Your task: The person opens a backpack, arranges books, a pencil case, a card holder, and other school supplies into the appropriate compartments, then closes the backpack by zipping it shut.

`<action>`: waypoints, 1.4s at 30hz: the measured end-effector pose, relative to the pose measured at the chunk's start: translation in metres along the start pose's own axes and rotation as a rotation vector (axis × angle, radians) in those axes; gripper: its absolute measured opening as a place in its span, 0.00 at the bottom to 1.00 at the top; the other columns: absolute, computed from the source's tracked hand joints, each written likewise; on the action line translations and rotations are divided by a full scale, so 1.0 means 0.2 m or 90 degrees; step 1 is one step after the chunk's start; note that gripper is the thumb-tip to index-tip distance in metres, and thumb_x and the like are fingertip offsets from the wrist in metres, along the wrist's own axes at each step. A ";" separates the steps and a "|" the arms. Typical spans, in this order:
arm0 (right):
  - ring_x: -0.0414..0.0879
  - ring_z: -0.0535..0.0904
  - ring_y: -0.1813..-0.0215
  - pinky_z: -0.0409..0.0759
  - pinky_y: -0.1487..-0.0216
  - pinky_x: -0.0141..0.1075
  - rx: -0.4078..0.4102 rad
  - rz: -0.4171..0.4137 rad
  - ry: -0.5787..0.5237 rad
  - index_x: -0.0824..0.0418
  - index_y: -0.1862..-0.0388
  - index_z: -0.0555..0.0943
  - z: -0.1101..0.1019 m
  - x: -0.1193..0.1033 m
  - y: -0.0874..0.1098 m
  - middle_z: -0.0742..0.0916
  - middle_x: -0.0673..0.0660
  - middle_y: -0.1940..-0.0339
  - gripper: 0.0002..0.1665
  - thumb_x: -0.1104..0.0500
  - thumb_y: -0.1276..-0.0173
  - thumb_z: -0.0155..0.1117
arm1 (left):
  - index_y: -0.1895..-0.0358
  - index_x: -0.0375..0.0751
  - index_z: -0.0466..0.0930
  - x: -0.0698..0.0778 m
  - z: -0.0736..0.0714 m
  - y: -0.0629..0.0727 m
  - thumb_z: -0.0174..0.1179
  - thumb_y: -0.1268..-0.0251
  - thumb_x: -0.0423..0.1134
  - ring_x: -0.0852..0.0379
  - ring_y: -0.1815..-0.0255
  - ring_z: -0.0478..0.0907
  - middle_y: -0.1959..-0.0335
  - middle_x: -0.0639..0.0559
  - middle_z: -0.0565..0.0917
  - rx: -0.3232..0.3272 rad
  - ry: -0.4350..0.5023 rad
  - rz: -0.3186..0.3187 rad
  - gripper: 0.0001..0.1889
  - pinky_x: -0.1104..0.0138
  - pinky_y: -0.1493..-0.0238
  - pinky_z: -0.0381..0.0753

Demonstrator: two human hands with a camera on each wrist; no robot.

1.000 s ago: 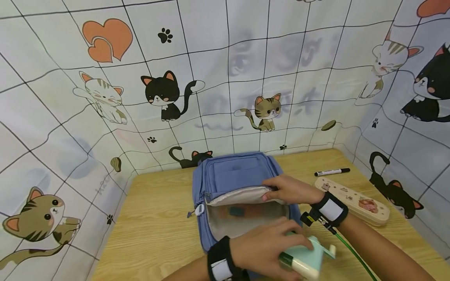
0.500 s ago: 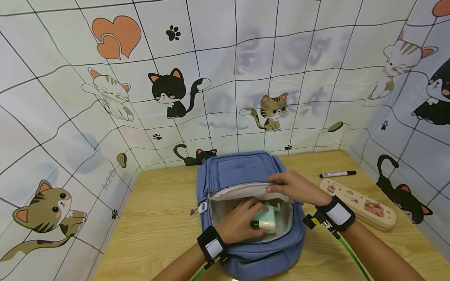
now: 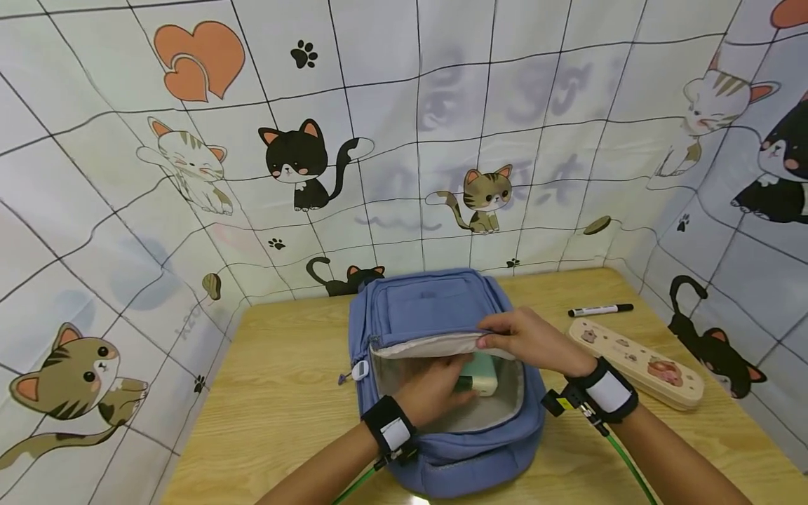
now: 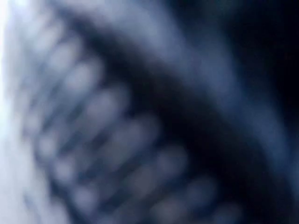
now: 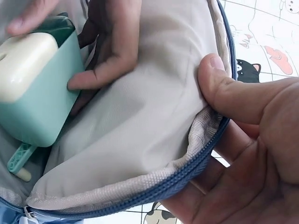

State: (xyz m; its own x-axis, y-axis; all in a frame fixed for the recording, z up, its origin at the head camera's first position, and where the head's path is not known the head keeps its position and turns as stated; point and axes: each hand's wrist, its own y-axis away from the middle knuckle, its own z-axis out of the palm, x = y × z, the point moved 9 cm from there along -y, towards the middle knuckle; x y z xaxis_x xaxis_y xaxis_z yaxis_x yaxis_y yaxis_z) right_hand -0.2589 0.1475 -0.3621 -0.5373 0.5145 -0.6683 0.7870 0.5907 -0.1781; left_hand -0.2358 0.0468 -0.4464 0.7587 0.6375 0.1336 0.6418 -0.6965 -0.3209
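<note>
A blue backpack (image 3: 467, 459) lies on the table with its pale-lined pocket unzipped. Inside the pocket, my left hand (image 3: 432, 393) holds a mint-green and cream pencil sharpener (image 3: 485, 375) with a crank handle (image 5: 21, 156). The right wrist view shows the left thumb over the sharpener's top end and curled fingers against its green side. My right hand (image 3: 530, 340) pinches the zippered edge of the pocket's flap (image 5: 154, 140), thumb on the lining and fingers behind, lifting it. Only blurred zipper teeth (image 4: 107, 102) and dark cloth fill the left wrist view.
To the right of the backpack lie a cream pencil case (image 3: 637, 361) with printed pictures and a black-and-white marker (image 3: 600, 310). A cat-patterned sheet (image 3: 391, 168) stands behind the wooden table (image 3: 278, 393). A white tag (image 3: 360, 370) hangs on the backpack's left side.
My left hand has carried the pencil sharpener from in front of the backpack into the open pocket, then deeper under the flap. The right hand keeps its hold on the flap edge.
</note>
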 end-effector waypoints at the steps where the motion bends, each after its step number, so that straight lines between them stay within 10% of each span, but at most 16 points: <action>1: 0.37 0.74 0.75 0.70 0.77 0.29 0.000 -0.003 -0.001 0.44 0.58 0.81 0.00 0.00 0.00 0.85 0.44 0.69 0.08 0.49 0.34 0.58 | 0.39 0.48 0.65 0.01 -0.01 0.02 0.61 0.44 0.57 0.60 0.47 0.73 0.46 0.53 0.73 0.000 -0.015 0.004 0.32 0.70 0.51 0.76; 7: 0.37 0.75 0.76 0.71 0.78 0.29 0.005 0.001 -0.001 0.45 0.59 0.81 0.00 0.00 0.00 0.85 0.44 0.70 0.08 0.50 0.35 0.58 | 0.36 0.49 0.66 0.15 -0.13 0.13 0.56 0.38 0.51 0.53 0.39 0.69 0.38 0.50 0.68 0.004 -0.076 0.082 0.27 0.64 0.44 0.74; 12: 0.38 0.76 0.75 0.72 0.76 0.29 0.002 0.000 -0.007 0.46 0.59 0.81 0.01 0.00 0.00 0.85 0.46 0.71 0.08 0.50 0.35 0.58 | 0.34 0.48 0.65 0.22 -0.11 0.20 0.43 0.30 0.53 0.47 0.27 0.53 0.29 0.49 0.60 -0.072 -0.066 0.156 0.25 0.59 0.32 0.61; 18: 0.39 0.76 0.75 0.72 0.76 0.29 -0.001 0.014 -0.016 0.45 0.59 0.81 0.02 0.00 0.01 0.85 0.45 0.71 0.08 0.50 0.34 0.58 | 0.31 0.44 0.57 0.18 -0.02 0.16 0.34 0.29 0.59 0.48 0.25 0.40 0.26 0.50 0.50 -0.142 -0.045 0.131 0.31 0.61 0.30 0.58; 33: 0.39 0.76 0.74 0.72 0.74 0.29 0.008 0.012 0.001 0.45 0.58 0.81 0.01 -0.01 0.02 0.86 0.47 0.70 0.08 0.51 0.35 0.59 | 0.30 0.47 0.57 0.16 -0.01 0.10 0.37 0.30 0.59 0.55 0.24 0.36 0.26 0.53 0.49 -0.147 -0.026 0.143 0.31 0.62 0.29 0.55; 37: 0.42 0.74 0.77 0.70 0.76 0.29 -0.002 0.020 -0.018 0.45 0.59 0.81 0.04 0.01 0.03 0.85 0.50 0.73 0.07 0.51 0.35 0.58 | 0.37 0.48 0.68 0.22 -0.26 0.17 0.45 0.29 0.49 0.61 0.31 0.60 0.32 0.54 0.65 -0.045 0.093 0.220 0.21 0.72 0.36 0.65; 42: 0.43 0.75 0.76 0.71 0.75 0.29 0.004 0.030 -0.029 0.44 0.58 0.81 0.05 0.03 0.04 0.85 0.49 0.72 0.08 0.50 0.35 0.58 | 0.50 0.46 0.78 0.12 -0.67 0.28 0.58 0.39 0.38 0.60 0.48 0.72 0.50 0.53 0.77 0.277 0.168 0.276 0.14 0.70 0.43 0.69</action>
State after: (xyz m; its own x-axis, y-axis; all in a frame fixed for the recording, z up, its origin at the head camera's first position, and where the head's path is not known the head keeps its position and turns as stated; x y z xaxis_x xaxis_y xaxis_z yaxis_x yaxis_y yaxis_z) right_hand -0.2517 0.1487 -0.3749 -0.4855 0.5124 -0.7083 0.8128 0.5629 -0.1499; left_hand -0.1662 -0.0215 -0.3348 0.9752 0.1893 0.1149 0.2113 -0.6401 -0.7386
